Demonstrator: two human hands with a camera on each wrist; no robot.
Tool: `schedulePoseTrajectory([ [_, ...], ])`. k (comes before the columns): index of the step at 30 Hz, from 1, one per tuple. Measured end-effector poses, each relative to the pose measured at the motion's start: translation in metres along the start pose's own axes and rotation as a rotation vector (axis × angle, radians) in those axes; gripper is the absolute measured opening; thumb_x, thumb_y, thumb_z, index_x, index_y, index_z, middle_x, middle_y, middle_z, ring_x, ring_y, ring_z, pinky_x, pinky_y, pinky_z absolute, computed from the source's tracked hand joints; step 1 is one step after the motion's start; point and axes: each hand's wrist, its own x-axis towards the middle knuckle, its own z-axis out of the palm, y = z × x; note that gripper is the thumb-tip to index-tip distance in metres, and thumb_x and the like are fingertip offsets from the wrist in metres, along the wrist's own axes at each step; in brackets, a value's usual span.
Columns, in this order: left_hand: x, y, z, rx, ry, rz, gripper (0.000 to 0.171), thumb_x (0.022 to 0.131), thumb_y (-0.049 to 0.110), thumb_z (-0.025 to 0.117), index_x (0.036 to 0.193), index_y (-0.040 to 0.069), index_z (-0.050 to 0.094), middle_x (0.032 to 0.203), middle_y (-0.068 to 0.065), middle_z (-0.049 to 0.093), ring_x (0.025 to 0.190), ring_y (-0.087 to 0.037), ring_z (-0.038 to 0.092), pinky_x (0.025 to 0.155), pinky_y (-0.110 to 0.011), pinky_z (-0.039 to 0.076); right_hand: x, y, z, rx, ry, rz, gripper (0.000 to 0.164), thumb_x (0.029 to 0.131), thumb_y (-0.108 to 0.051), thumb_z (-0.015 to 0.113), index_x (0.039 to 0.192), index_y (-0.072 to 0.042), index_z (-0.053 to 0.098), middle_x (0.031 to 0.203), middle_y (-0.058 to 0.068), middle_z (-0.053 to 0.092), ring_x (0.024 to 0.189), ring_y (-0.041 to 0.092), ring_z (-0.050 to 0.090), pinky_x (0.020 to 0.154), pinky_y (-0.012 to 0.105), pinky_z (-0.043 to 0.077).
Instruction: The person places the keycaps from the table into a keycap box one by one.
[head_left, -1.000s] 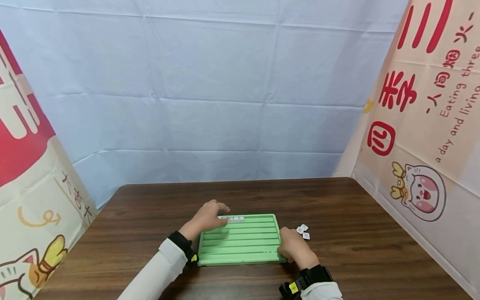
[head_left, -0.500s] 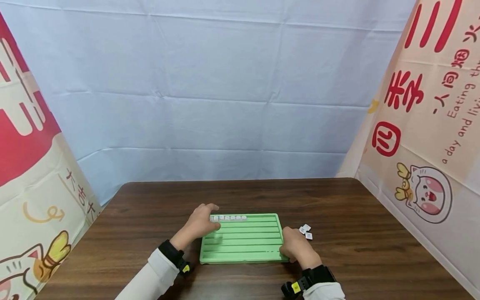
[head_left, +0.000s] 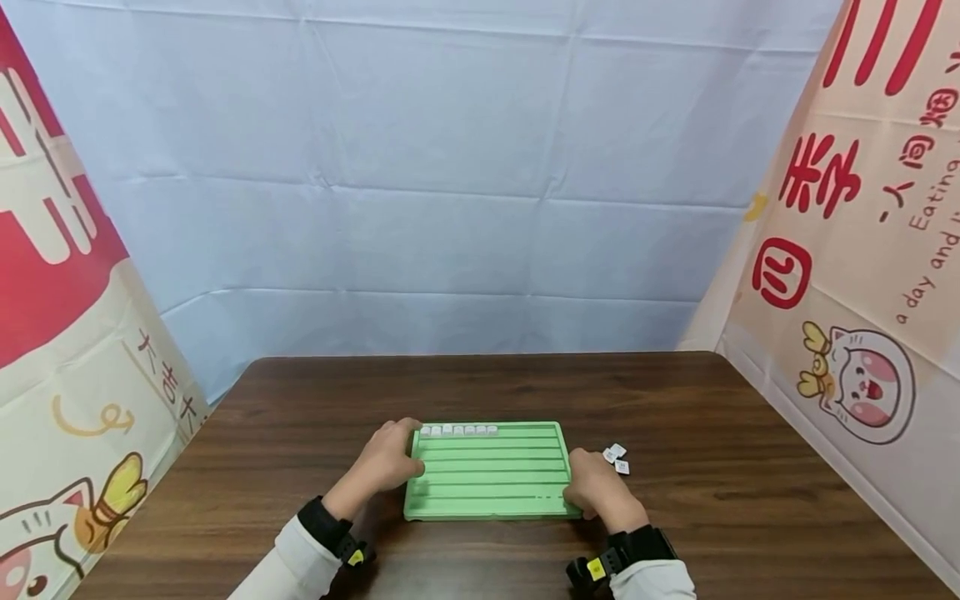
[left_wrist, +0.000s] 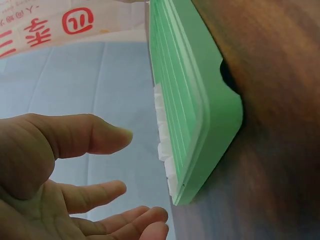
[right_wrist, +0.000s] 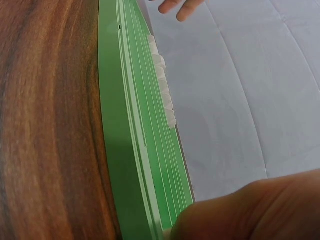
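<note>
A green ridged tray [head_left: 491, 475] lies flat on the table. White square tiles [head_left: 459, 430] stand side by side in its far row, starting from the left end. My left hand [head_left: 382, 458] is at the tray's left edge. In the left wrist view its thumb and fingers [left_wrist: 95, 135] are spread, apart from the tray and the tiles, with nothing between them. My right hand [head_left: 600, 487] grips the tray's right edge near the front corner, fingers curled. The right wrist view has that hand [right_wrist: 260, 210] at the tray's end, its fingertips hidden.
Just beyond my right hand, three loose white tiles [head_left: 617, 457] lie on the brown wooden table [head_left: 300, 400]. A pale blue cloth [head_left: 435, 208] hangs behind the table, and printed cloths hang at both sides.
My left hand has moved left, off the row of tiles to the tray's left edge, uncovering the row's left end. The right hand has kept its grip on the tray's edge.
</note>
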Motion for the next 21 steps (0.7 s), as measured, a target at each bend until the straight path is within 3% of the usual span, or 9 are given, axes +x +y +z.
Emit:
schedulePoseTrajectory([
  [10, -0.008, 0.000, 0.002, 0.015, -0.015, -0.023, 0.064, 0.072, -0.002, 0.070, 0.130, -0.010, 0.044, 0.119, -0.026, 0.048, 0.095, -0.031, 0.047, 0.063, -0.040, 0.034, 0.000, 0.000, -0.001, -0.002, -0.003, 0.009, 0.016, 0.078, 0.011, 0.056, 0.072, -0.003, 0.049, 0.059, 0.010, 0.046, 0.043, 0.016, 0.046, 0.041, 0.026, 0.033],
  [21, -0.016, -0.008, 0.008, 0.024, -0.031, -0.032, 0.059, 0.069, -0.002, 0.071, 0.123, -0.012, 0.049, 0.110, -0.022, 0.054, 0.099, -0.035, 0.048, 0.066, -0.040, 0.038, -0.001, -0.001, -0.001, -0.002, 0.002, -0.007, 0.017, 0.077, 0.012, 0.055, 0.070, -0.003, 0.051, 0.056, 0.007, 0.039, 0.041, 0.015, 0.043, 0.041, 0.025, 0.031],
])
